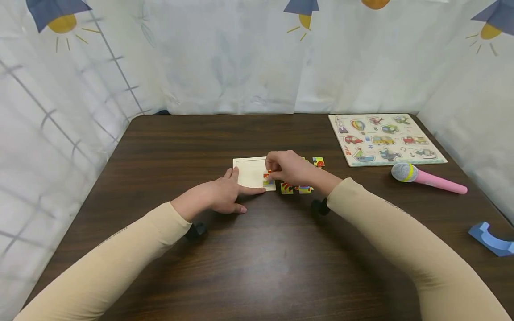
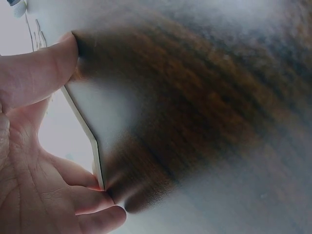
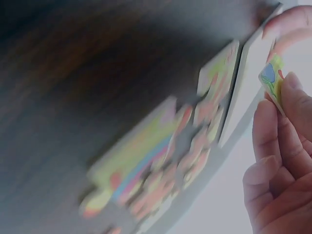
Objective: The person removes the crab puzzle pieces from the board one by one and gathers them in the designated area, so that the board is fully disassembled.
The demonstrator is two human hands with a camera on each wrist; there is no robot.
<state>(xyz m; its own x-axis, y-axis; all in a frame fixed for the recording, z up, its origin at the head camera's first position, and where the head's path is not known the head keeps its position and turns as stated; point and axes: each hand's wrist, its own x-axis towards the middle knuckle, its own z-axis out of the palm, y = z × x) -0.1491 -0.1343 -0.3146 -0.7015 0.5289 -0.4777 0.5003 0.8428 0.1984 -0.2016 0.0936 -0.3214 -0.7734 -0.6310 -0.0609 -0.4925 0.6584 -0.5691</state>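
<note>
A small pale wooden puzzle tray (image 1: 250, 173) lies mid-table. My left hand (image 1: 225, 192) rests at its left and front edges with fingers spread and thumb apart; in the left wrist view the fingers lie along the tray's edge. Over the tray's right side, my right hand (image 1: 291, 168) pinches a puzzle piece (image 3: 274, 80) between thumb and fingers. That piece is yellow-green with a blue flower shape, tilted up in the right wrist view. Several colourful loose puzzle pieces (image 1: 286, 188) lie right of the tray, partly hidden beneath the right hand and wrist.
At the back right lies a picture board (image 1: 377, 140) with vehicle shapes. A pink toy microphone (image 1: 435, 180) is in front of it. Near the right edge sits a blue curved block (image 1: 491, 240). Patterned white curtains (image 1: 241, 58) hang behind and beside the dark wooden table (image 1: 257, 249).
</note>
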